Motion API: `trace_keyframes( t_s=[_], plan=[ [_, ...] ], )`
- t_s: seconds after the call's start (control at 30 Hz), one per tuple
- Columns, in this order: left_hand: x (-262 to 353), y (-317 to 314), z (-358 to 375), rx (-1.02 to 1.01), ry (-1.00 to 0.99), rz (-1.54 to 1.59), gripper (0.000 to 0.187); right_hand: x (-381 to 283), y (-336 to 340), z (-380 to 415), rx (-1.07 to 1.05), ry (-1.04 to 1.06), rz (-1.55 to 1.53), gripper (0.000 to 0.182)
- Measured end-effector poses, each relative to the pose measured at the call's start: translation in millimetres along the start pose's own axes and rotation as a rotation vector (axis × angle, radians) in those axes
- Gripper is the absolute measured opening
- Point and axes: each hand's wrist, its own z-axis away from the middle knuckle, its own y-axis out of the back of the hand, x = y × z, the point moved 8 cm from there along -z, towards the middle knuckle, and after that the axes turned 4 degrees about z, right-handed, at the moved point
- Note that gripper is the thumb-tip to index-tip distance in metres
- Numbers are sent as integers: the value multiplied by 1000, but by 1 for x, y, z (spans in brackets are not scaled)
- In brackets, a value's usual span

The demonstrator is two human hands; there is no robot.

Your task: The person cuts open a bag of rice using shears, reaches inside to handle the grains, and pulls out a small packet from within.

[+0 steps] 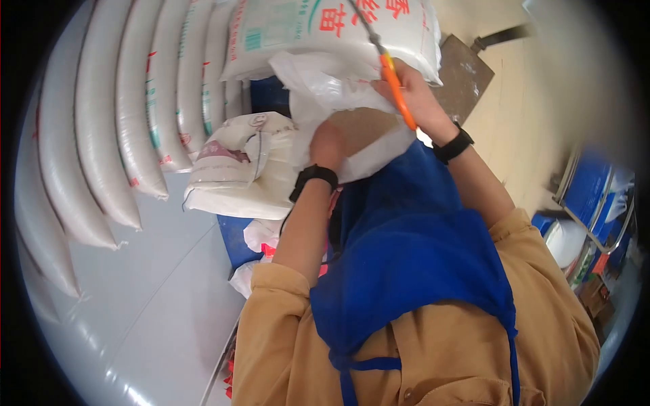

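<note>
My left hand [328, 147] reaches into the mouth of an opened white plastic sack [313, 88]; its fingers are hidden inside. Brown, fine-grained contents [365, 128] show in the sack beside that hand. At the far right side of the mouth, my right hand [414, 91] is closed on the sack's rim, with its fingertips at the plastic. A slim tool with an orange and yellow handle [397, 93] and a dark shaft overlaps my right hand in this view. Left of the opened sack stands a cream-white printed bag [237, 166] with a folded top.
Several full white sacks [101, 128] stand in a row on the left. Behind the opened sack lies a full white sack with red lettering [284, 30]. A brown board [464, 78] is at the back right. Blue shelving or a cart [589, 189] stands at the right.
</note>
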Motion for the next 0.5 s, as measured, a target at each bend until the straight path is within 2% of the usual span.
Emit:
trace_keyframes(
  t_s=[0.07,0.17,0.23,0.33,0.5],
  plan=[
    [-2,0,-5,-131,46,-128,38,5,-6,-2,-4,-18,41,29],
    [-22,3,-13,53,29,-14,35,12,-15,-14,-41,-27,156,26],
    [-39,-2,-22,110,115,-83,33,10,-17,-17,-31,5,198,25],
    [-51,-7,-33,61,199,-43,35,9,-21,-21,-35,24,134,25],
    [-49,-7,-38,53,237,-84,42,10,-26,-23,-66,-63,195,26]
  ],
)
